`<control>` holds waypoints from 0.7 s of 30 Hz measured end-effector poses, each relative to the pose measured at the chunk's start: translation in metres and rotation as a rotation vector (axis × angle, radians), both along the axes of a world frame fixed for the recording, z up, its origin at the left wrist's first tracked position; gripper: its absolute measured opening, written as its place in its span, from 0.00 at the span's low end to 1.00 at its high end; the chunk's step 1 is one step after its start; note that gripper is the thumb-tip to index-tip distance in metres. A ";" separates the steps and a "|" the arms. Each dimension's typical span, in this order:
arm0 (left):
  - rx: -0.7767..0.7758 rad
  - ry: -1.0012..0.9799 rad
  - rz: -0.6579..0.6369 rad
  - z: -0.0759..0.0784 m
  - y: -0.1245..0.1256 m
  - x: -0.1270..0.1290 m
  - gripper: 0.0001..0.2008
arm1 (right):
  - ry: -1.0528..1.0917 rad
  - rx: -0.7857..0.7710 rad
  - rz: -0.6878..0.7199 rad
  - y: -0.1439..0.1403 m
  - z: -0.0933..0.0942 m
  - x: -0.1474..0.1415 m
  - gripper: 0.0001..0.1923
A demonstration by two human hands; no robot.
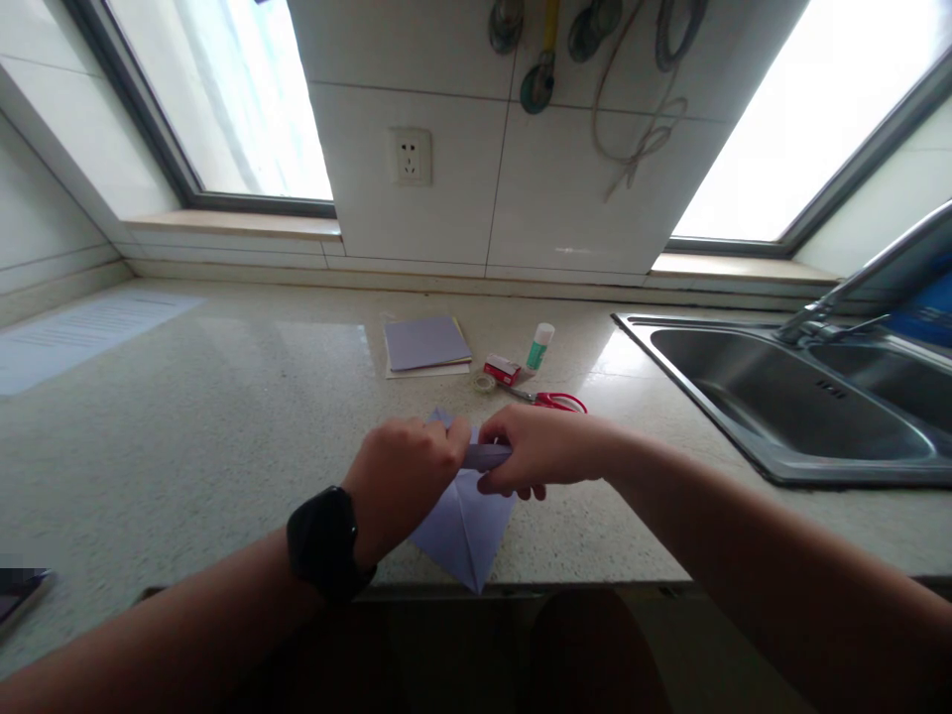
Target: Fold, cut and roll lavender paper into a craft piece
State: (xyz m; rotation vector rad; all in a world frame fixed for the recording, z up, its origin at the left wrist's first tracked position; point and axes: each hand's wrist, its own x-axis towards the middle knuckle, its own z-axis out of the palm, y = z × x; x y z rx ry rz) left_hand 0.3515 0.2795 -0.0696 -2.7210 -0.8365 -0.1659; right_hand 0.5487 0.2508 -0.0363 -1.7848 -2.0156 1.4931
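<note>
The left hand (406, 476) and right hand (539, 451) meet knuckle to knuckle, both pinched shut on a folded fold of the lilac paper (465, 531) — its pointed lower corner reaches the near edge of the table (185, 426). Just behind the hands lie red-handled scissors (554, 400), a tape roll (485, 383), a small red box (502, 370) and a glue stick (539, 347). Further back sits a paper stack (425, 344) — the sink (788, 407) fills the table's right side.

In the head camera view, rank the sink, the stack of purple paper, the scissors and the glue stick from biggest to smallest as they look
1. sink
2. stack of purple paper
3. scissors
4. glue stick, though close to the scissors, which are partly hidden.
</note>
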 end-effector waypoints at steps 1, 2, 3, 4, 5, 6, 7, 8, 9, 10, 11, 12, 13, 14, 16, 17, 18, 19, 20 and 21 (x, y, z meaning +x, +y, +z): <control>0.019 -0.003 0.001 0.001 0.001 0.000 0.10 | 0.056 -0.026 -0.024 0.000 0.000 0.004 0.10; 0.034 -0.006 0.005 0.001 0.001 -0.001 0.10 | 0.100 -0.031 -0.044 -0.001 0.000 0.007 0.11; 0.045 -0.011 0.010 0.001 0.001 -0.001 0.11 | 0.121 -0.019 -0.055 -0.002 0.000 0.010 0.12; 0.052 -0.017 0.014 0.002 0.001 -0.001 0.11 | 0.115 0.014 -0.056 -0.004 0.000 0.012 0.11; 0.055 -0.024 0.013 0.002 0.000 0.000 0.11 | 0.075 0.077 -0.044 -0.006 -0.001 0.014 0.09; 0.053 -0.026 0.007 0.002 -0.001 0.000 0.11 | 0.006 0.166 -0.021 -0.009 -0.001 0.013 0.06; 0.046 -0.026 -0.002 0.002 -0.003 0.000 0.11 | -0.079 0.273 0.008 -0.012 -0.002 0.012 0.04; 0.034 -0.024 -0.009 0.002 -0.004 0.001 0.12 | -0.163 0.385 0.038 -0.015 -0.003 0.010 0.02; 0.013 -0.024 -0.010 0.001 -0.005 0.001 0.12 | -0.235 0.496 0.065 -0.017 -0.004 0.007 0.02; -0.026 -0.028 -0.001 0.001 -0.005 0.002 0.12 | -0.290 0.595 0.085 -0.020 -0.005 0.004 0.03; -0.086 -0.035 0.017 0.000 -0.004 0.002 0.11 | -0.328 0.672 0.097 -0.022 -0.006 0.001 0.04; -0.165 -0.048 0.038 0.000 -0.003 0.002 0.09 | -0.354 0.727 0.105 -0.024 -0.007 -0.001 0.05; -0.262 -0.070 0.051 0.000 0.000 0.002 0.07 | -0.378 0.778 0.112 -0.026 -0.009 -0.003 0.05; -0.370 -0.101 0.047 0.000 0.003 0.001 0.06 | -0.409 0.827 0.130 -0.027 -0.009 -0.005 0.05; -0.622 -0.151 -0.018 0.001 0.010 0.000 0.07 | -0.482 0.923 0.205 -0.029 -0.010 -0.006 0.05; -0.760 -0.160 -0.071 0.002 0.014 -0.001 0.08 | -0.505 0.963 0.249 -0.030 -0.010 -0.005 0.06; -0.892 -0.164 -0.124 0.002 0.016 -0.002 0.10 | -0.497 0.992 0.279 -0.031 -0.010 -0.004 0.06; -1.003 -0.163 -0.164 0.003 0.018 -0.003 0.11 | -0.451 1.004 0.281 -0.032 -0.009 -0.003 0.05; -1.079 -0.167 -0.185 0.003 0.019 -0.003 0.11 | -0.368 0.998 0.254 -0.033 -0.009 -0.001 0.06; -1.114 -0.181 -0.191 0.003 0.020 -0.004 0.11 | -0.260 0.975 0.200 -0.034 -0.010 0.002 0.11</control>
